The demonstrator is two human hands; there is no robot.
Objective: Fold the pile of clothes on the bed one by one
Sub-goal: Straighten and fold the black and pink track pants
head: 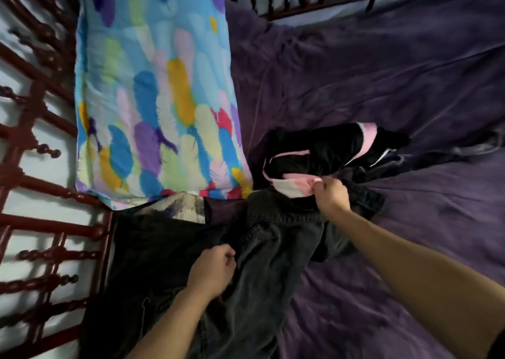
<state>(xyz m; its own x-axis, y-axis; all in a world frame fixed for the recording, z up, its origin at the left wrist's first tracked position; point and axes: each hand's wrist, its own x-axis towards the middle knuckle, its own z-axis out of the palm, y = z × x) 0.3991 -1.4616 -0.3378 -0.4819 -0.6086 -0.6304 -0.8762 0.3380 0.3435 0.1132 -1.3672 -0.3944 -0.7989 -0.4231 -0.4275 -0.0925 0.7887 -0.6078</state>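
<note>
At the bottom centre of the frame the left hand (211, 270) lies on a pair of dark jeans (273, 249), its fingers curled into the cloth as if gripping a fold. The jeans are spread crumpled across the lower middle of the frame, on the bed (382, 72), which has a purple sheet.

A bare forearm comes in from the lower right. Its right hand (332, 194), just right of centre, pinches the pink and white edge of a black garment (328, 151) between thumb and fingers. That garment has pink trim. It sits bunched just beyond the jeans, touching their upper edge.

A pillow (153, 91) with a bright feather print fills the upper left, and its lower corner is just beside both garments. A dark red wooden bed rail (35, 129) runs down the left edge and along the top.
</note>
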